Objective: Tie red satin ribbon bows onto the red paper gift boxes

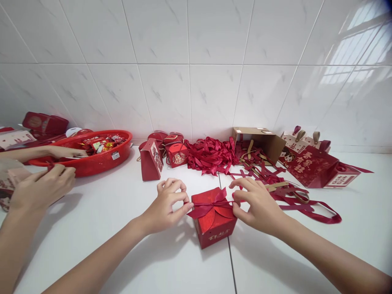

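Note:
A small red gift box (214, 228) with gold lettering stands on the white tabletop in front of me. A dark red ribbon (206, 207) is tied in a bow across its top. My left hand (167, 206) pinches the left loop of the bow with thumb and forefinger. My right hand (255, 204) pinches the ribbon at the box's right top edge, its other fingers curled.
A pile of red ribbons (211, 155) lies by the wall, with small red boxes (159, 157), an open cardboard box (260, 141) and red gift bags (312, 165). Another person's hands (43, 185) work at the far left by a red basin (101, 157) of sweets.

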